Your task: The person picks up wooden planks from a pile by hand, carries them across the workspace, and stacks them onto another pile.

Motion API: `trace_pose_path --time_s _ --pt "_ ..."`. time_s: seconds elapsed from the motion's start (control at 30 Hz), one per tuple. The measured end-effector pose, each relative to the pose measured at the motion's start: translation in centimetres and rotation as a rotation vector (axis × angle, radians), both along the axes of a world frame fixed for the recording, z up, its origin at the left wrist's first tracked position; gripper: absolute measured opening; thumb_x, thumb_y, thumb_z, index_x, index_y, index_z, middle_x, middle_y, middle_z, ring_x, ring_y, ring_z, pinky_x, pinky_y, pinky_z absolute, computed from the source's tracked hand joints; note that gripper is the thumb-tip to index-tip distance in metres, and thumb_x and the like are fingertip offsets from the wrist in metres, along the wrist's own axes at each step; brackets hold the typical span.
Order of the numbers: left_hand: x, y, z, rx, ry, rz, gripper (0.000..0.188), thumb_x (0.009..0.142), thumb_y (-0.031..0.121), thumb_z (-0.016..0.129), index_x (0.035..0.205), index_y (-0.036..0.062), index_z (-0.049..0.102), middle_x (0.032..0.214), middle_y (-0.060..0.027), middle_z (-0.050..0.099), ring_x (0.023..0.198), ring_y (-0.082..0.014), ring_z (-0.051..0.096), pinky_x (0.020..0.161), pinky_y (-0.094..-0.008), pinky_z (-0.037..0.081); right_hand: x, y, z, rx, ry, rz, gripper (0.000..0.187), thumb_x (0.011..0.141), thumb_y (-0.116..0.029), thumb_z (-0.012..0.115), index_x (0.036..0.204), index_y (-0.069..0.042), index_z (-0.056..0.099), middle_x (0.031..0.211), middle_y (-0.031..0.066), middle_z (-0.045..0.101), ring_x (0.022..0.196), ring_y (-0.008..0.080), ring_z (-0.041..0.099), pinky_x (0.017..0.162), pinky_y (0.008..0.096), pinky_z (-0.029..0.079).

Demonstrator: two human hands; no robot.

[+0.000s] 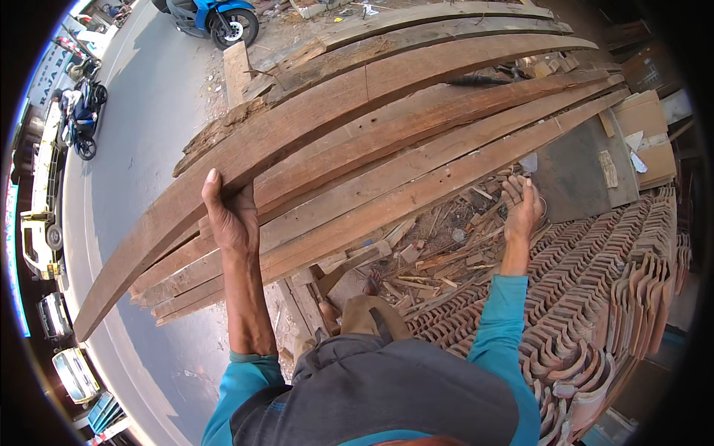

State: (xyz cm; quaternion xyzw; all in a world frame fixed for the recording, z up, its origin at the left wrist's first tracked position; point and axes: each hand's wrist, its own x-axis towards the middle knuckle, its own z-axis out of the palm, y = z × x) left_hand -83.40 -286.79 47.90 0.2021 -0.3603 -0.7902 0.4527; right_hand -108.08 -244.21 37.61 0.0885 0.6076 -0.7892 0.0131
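A long brown wooden beam [327, 123] lies tilted over several other planks. Its near-left end sticks out above the road. My left hand [236, 223] grips this beam, with the thumb on top and the fingers hidden beneath. Under and beside it run more reddish-brown planks [387, 193], stacked almost parallel. My right hand [523, 204] is raised off to the right, palm up, its fingers loosely bent and apart with nothing visible in them. It is nearest to a dark flat board [576, 175] and the edge of the closest plank.
Rows of curved clay roof tiles [595, 260] fill the right side. Wood scraps [439, 271] litter the ground before me. Cardboard [643, 141] leans at the far right. A road [137, 111] runs along the left, with a blue motorcycle [212, 18] parked at the far side.
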Motion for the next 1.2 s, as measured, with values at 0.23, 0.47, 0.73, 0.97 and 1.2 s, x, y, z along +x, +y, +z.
trace_pose_path --time_s 0.23,0.47,0.73,0.97,1.2 --pt "-11.9 -2.5 -4.7 0.048 0.039 -0.146 0.039 0.089 0.028 0.073 0.114 0.0023 0.058 0.115 -0.009 0.064 0.112 -0.0223 0.06 0.104 -0.0381 0.048 9.2 10.8 -5.0 0.017 -0.262 -0.2 0.037 0.098 -0.033 0.059 0.117 -0.001 0.058 0.105 0.0109 0.067 0.094 0.022 0.067 0.08 0.032 0.054" --pt "-13.2 -1.9 -3.9 -0.172 -0.815 -0.98 0.066 0.097 0.053 0.054 0.127 -0.0067 0.054 0.107 -0.0188 0.069 0.083 -0.0171 0.067 0.074 -0.0275 0.055 14.3 14.8 -7.5 0.075 -0.41 -0.264 0.045 0.095 -0.038 0.064 0.118 0.0 0.056 0.114 0.0134 0.062 0.104 0.0256 0.062 0.091 0.0388 0.049" --pt "3.9 1.5 -3.7 -0.506 -0.794 -0.33 0.038 0.097 0.033 0.064 0.12 0.0028 0.063 0.081 -0.0047 0.068 0.066 -0.0057 0.055 0.057 -0.0223 0.044 14.2 6.2 -11.0 0.11 -0.492 -0.065 0.054 0.099 -0.036 0.058 0.13 0.008 0.05 0.122 0.021 0.06 0.109 0.0295 0.063 0.092 0.0392 0.05" --pt "21.5 7.5 -8.2 -0.405 -0.981 -0.29 0.03 0.097 0.023 0.064 0.118 0.0018 0.063 0.077 -0.0033 0.066 0.064 -0.0067 0.056 0.059 -0.0246 0.046 13.8 -1.7 -8.5 0.261 -0.185 0.174 0.045 0.101 -0.035 0.053 0.125 0.004 0.054 0.115 0.0168 0.063 0.103 0.0263 0.065 0.084 0.0349 0.053" --pt "35.7 12.9 -8.4 -0.473 -1.146 -0.341 0.036 0.094 0.029 0.067 0.123 0.0089 0.063 0.085 -0.0132 0.071 0.079 -0.022 0.068 0.075 -0.0352 0.053 22.1 -14.2 -4.5 0.449 0.159 0.481 0.033 0.103 -0.028 0.051 0.115 0.001 0.059 0.101 0.0122 0.067 0.087 0.02 0.068 0.072 0.0308 0.054"
